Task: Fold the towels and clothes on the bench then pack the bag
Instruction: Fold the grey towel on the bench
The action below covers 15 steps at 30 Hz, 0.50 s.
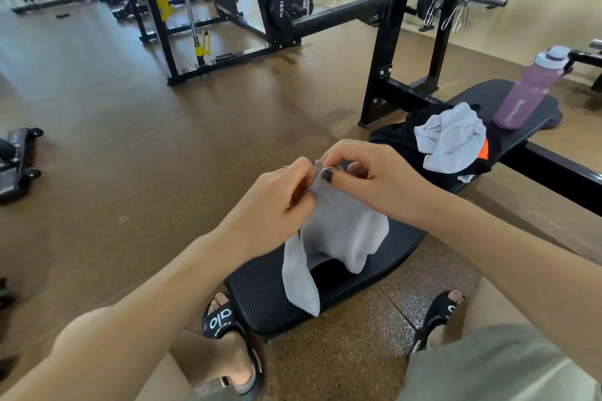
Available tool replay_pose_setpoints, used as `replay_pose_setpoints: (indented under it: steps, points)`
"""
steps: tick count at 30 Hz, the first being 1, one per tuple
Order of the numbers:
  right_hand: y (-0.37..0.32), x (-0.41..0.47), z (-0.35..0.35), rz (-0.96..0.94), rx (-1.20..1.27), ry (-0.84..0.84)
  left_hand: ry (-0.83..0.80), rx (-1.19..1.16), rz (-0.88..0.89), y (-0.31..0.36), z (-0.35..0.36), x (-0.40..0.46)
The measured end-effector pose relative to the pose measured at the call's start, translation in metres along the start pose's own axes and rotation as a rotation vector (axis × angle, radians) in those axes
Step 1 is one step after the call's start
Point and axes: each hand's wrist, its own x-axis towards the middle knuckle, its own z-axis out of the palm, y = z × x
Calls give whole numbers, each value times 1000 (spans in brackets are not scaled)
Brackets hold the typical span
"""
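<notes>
Folding: grey towel [338, 234] pinched at its top by both hands [277, 198] [374, 172]
Remaining: white towel [451, 137], black clothes [400, 140] beyond fingertips, unfolded
Bag: unseen

A small grey towel [338, 238] hangs crumpled above the near end of the black bench [267, 290], bunched at its top edge, one long corner drooping down past the pad's near edge. Farther along the bench, a black garment [400, 140] with an orange patch lies rumpled in a heap, and a pale, whitish towel [452, 137] sits wadded on top of it.
</notes>
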Motion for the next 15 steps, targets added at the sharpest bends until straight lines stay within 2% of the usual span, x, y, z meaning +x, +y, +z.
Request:
replay_pose_setpoints:
  steps: [3, 10, 15]
  points:
    - [-4, -1, -6, 43, 29, -23, -71, 80, 54, 2, -3, 1]
    - [-3, 2, -9, 35, 49, 67, -29, 100, 115, -2, 9, -4]
    - [-2, 4, -7, 26, 134, 159, 41, 185, 11, -13, 38, -17]
